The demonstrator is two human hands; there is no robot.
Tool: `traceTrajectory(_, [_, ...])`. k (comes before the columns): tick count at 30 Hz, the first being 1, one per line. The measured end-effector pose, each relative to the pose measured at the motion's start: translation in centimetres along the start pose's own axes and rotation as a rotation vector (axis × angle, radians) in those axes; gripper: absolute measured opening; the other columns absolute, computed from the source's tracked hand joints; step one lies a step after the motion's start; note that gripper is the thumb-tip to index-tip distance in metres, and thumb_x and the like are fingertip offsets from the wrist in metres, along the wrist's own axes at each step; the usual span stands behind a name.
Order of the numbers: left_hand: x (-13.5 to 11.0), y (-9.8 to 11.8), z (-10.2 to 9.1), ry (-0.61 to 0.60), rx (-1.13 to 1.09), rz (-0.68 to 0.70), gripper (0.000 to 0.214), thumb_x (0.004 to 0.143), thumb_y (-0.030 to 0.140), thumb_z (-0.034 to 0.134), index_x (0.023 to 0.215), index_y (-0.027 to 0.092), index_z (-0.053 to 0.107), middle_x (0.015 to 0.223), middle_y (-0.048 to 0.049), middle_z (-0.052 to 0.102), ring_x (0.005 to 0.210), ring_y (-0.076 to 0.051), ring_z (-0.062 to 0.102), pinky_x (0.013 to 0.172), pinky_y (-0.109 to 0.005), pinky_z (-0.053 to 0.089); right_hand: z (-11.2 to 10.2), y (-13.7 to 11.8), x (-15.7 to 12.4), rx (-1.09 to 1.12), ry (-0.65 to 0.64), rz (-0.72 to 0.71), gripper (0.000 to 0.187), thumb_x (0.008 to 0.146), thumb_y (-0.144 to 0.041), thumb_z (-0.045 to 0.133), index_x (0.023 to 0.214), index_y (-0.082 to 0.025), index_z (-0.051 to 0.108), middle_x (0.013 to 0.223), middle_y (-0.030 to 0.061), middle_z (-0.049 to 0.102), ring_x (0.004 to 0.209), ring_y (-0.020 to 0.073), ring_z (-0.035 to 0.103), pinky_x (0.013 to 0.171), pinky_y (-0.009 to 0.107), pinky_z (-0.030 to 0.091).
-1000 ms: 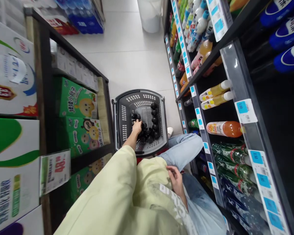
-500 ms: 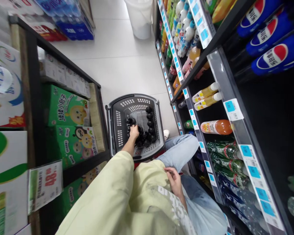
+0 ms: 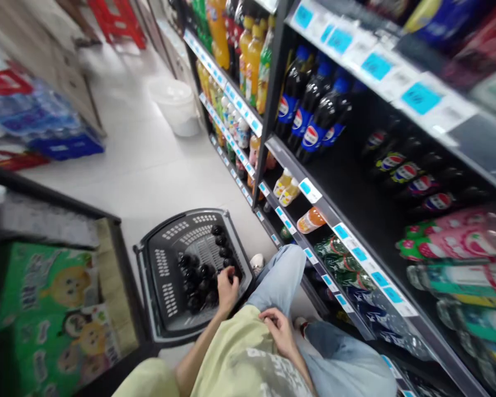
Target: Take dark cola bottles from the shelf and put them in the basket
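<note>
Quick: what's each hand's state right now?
Left hand: curled over black bottles in the basket; grip cannot be told.
Right hand: open, empty, resting on lap.

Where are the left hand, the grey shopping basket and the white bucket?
left hand (image 3: 227, 288): head view, back of the hand.
grey shopping basket (image 3: 164, 275): head view, perforated left wall.
white bucket (image 3: 180, 118): head view, side wall.

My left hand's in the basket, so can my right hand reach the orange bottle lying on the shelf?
Probably yes. The right hand rests free on the pale green shirt, the orange plastic bottle lies at the open shelf front, and only the raised knee stands between.
</note>
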State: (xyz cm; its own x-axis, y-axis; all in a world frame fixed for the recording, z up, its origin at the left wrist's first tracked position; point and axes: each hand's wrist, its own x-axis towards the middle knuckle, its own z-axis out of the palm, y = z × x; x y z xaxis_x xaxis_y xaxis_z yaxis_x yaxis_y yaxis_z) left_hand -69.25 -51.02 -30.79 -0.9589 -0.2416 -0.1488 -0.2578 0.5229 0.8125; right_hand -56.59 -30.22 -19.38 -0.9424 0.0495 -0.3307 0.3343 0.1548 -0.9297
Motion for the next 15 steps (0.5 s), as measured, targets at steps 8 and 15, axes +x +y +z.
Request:
traceTrajectory(8, [2.1, 11.0, 1.7, -0.708, 0.091, 0.775, 0.028, 0.089, 0.011, 0.047, 0.099, 0.026, 0.068, 0.103, -0.0088, 0.073, 0.106, -0.027, 0.070, 0.102, -0.044, 0.058, 0.4, -0.7, -0.1, -0.020, 0.120, -0.157, 0.023, 0.084, -0.039, 0.064, 0.089, -0.047, 0.085, 0.087, -0.0053, 0.085, 0.087, 0.0347, 0.083, 0.080, 0.055, 0.063])
traceTrajectory(15, [1.8, 19.6, 2.8, -0.846, 0.101, 0.918, 0.031, 0.094, 0.019, 0.045, 0.107, 0.030, 0.070, 0.112, -0.0094, 0.076, 0.111, -0.029, 0.074, 0.103, -0.048, 0.059, -2.7, 1.8, -2.7, -0.062, 0.490, -0.244, 0.015, 0.080, -0.051, 0.073, 0.078, -0.040, 0.084, 0.075, 0.0024, 0.082, 0.072, 0.0355, 0.082, 0.069, 0.049, 0.068])
